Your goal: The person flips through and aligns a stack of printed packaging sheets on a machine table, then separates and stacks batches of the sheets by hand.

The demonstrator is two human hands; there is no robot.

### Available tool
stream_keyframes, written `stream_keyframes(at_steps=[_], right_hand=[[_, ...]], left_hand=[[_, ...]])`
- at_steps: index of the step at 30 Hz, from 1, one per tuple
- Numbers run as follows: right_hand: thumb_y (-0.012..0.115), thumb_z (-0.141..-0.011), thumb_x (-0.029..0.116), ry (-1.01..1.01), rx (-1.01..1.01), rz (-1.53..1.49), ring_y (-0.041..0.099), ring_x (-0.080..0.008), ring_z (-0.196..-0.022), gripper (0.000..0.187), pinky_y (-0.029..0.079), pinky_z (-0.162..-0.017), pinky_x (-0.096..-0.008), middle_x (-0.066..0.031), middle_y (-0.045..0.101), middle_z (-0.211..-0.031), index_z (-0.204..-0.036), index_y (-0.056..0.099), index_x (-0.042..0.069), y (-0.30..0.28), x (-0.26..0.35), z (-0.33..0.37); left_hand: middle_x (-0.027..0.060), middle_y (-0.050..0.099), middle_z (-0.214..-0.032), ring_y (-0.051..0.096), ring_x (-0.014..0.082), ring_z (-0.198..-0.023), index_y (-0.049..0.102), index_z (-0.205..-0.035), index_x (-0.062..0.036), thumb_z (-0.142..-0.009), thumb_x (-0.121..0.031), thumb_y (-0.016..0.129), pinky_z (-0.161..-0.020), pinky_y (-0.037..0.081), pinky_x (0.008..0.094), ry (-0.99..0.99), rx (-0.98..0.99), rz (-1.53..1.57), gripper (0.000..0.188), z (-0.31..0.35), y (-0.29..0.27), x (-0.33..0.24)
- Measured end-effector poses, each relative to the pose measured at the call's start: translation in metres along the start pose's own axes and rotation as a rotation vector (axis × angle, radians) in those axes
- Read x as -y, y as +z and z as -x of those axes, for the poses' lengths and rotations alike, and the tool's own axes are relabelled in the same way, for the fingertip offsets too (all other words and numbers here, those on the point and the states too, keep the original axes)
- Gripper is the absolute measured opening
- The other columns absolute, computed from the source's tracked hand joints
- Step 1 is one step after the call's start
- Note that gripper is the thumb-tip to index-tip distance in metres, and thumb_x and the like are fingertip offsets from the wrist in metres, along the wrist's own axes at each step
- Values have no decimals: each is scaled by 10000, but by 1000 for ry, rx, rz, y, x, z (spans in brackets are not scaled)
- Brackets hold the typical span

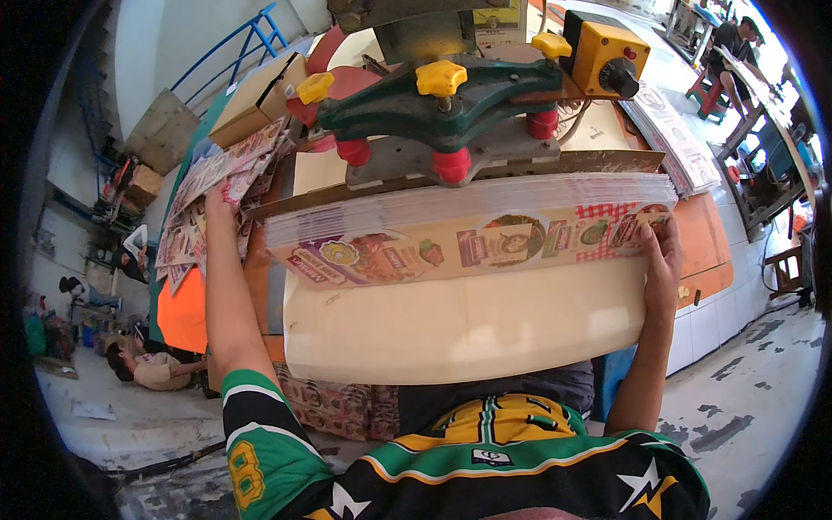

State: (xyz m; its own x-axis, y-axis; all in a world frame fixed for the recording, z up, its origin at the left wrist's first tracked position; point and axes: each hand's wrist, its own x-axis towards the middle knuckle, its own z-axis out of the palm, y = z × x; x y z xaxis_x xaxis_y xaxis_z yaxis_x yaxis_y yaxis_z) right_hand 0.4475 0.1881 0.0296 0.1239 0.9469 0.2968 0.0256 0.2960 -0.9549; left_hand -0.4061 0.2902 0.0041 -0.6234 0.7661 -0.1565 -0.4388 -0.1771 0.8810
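A thick stack of printed sheets, showing food pictures and a red check pattern, lies across a cream board under the green press. My right hand grips the stack's right end, thumb on the printed front and fingers around the edge. Far to the left, my left hand reaches into a loose pile of printed pieces; its fingers are hidden among them. Right behind the stack runs a brown bar.
The press has yellow knobs and red posts. A yellow control box with a black dial stands at its right. More printed sheets lie at the far right. A cardboard box sits at the back left. Other people are farther away.
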Motion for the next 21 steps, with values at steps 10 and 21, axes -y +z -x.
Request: stream_keyframes(at_steps=[10, 21], right_hand=[[581, -974, 186, -12, 18, 15, 566, -134, -1019, 361, 449, -899, -285, -81, 613, -1114, -1265, 511, -18, -4, 3, 3], [555, -996, 225, -77, -19, -39, 524, -196, -1194, 517, 417, -1004, -328, -148, 555, -1294, -1419, 383, -16, -1, 8, 6]], left_hand=[[203, 633, -1174, 679, 323, -978, 520, -1257, 0, -934, -88, 569, -837, 579, 456, 142, 32, -13, 339, 94, 1, -45], [177, 636, -1188, 677, 316, -1002, 497, -1305, 5, -949, -82, 533, -859, 575, 456, 291, -1, -89, 369, 284, 35, -64]])
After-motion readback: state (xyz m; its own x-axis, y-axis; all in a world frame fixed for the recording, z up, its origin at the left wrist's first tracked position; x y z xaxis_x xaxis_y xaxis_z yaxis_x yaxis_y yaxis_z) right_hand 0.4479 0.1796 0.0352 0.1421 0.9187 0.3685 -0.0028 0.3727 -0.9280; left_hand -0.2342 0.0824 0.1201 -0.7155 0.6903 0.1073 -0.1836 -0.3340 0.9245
